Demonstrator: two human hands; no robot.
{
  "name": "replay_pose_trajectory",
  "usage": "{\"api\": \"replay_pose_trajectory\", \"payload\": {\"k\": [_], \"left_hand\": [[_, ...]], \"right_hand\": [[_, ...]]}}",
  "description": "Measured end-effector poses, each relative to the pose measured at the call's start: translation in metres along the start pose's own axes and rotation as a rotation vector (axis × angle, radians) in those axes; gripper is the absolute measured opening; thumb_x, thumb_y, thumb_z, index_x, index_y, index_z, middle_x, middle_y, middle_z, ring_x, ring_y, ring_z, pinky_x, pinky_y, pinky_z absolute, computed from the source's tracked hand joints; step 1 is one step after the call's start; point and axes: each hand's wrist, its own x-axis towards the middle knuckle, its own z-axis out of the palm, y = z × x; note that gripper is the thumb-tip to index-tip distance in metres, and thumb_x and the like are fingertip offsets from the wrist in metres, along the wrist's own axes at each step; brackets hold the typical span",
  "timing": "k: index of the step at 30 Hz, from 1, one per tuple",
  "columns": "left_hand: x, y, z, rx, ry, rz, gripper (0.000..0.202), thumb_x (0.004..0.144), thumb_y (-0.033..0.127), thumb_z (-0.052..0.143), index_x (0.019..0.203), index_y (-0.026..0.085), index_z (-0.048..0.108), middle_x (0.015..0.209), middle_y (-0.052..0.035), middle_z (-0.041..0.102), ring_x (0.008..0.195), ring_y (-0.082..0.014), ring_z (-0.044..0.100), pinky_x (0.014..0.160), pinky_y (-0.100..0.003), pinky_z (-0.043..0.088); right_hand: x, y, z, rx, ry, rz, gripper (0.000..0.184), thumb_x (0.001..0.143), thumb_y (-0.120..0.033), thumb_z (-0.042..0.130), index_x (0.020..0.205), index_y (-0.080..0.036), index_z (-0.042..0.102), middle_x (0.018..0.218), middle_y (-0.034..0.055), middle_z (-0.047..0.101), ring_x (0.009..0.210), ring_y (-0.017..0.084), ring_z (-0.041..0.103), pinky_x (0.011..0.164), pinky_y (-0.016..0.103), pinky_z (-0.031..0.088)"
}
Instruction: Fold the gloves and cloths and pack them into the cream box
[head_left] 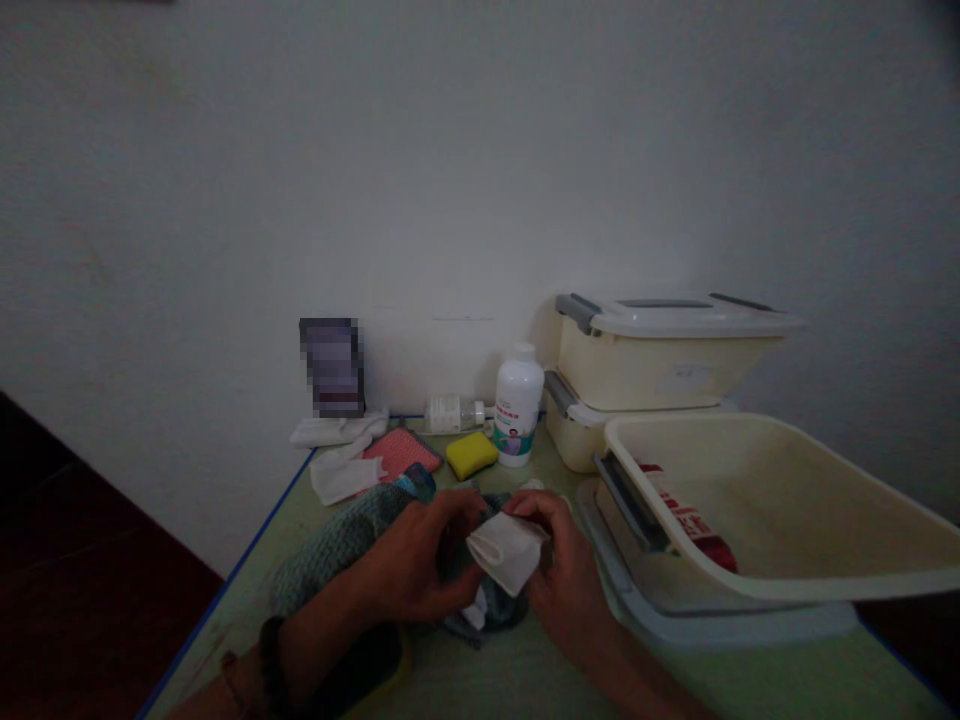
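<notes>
Both my hands meet at the middle of the table over a small folded white cloth [507, 550]. My left hand [420, 570] pinches its left side with curled fingers. My right hand [564, 575] grips its right side, thumb on top. Under and behind the hands lies a grey-green knitted cloth [341, 545]. A white scrap shows just below the folded cloth, between my hands.
An open cream tub [787, 520] sits tilted on its lid at right, a red-labelled thing inside. Two lidded cream boxes [660, 360] are stacked behind. A white bottle [517, 405], yellow sponge [471, 455], pink cloth [401, 452], white cloths [341, 475] and a lying clear bottle [454, 412] line the wall.
</notes>
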Motion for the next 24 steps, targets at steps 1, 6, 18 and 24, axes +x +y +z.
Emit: {"api": "replay_pose_trajectory", "payload": {"k": [1,6,18,24], "left_hand": [[0.0,0.002,-0.001,0.058,-0.027,-0.013,0.04,0.074,0.028,0.058,0.111,0.019,0.047,0.078,-0.0031,0.063,0.062,-0.0169,0.058,0.059,-0.027,0.041],[0.0,0.007,0.0,0.141,-0.042,-0.019,0.014,0.081,0.027,0.05,0.091,0.021,0.058,0.079,-0.0042,0.064,0.067,-0.0176,0.058,0.063,-0.029,0.039],[0.016,0.001,0.002,-0.763,0.577,-0.379,0.024,0.082,0.044,0.053,0.083,0.021,0.048,0.062,0.0055,0.054,0.043,-0.0104,0.05,0.034,-0.02,0.042],[0.022,-0.002,-0.002,-1.075,0.654,-0.476,0.028,0.074,0.042,0.065,0.083,0.019,0.051,0.06,0.0068,0.052,0.05,-0.0107,0.054,0.034,-0.017,0.045]], "right_hand": [[0.001,-0.001,0.0,-0.01,0.007,0.011,0.032,0.065,-0.002,0.048,0.091,-0.022,0.046,0.093,0.0038,0.053,0.087,0.018,0.054,0.074,0.03,0.045],[0.004,-0.003,-0.002,-0.056,-0.003,0.052,0.031,0.061,0.002,0.046,0.082,-0.021,0.048,0.089,0.0031,0.049,0.087,0.018,0.05,0.075,0.031,0.043],[0.002,-0.012,-0.001,-0.06,-0.012,0.118,0.017,0.084,-0.014,0.046,0.1,-0.02,0.047,0.102,0.0066,0.054,0.097,0.018,0.052,0.085,0.032,0.041],[0.005,-0.014,-0.006,0.061,-0.048,0.306,0.014,0.089,-0.031,0.046,0.092,-0.02,0.054,0.084,0.0031,0.061,0.08,0.016,0.056,0.068,0.026,0.044]]}}
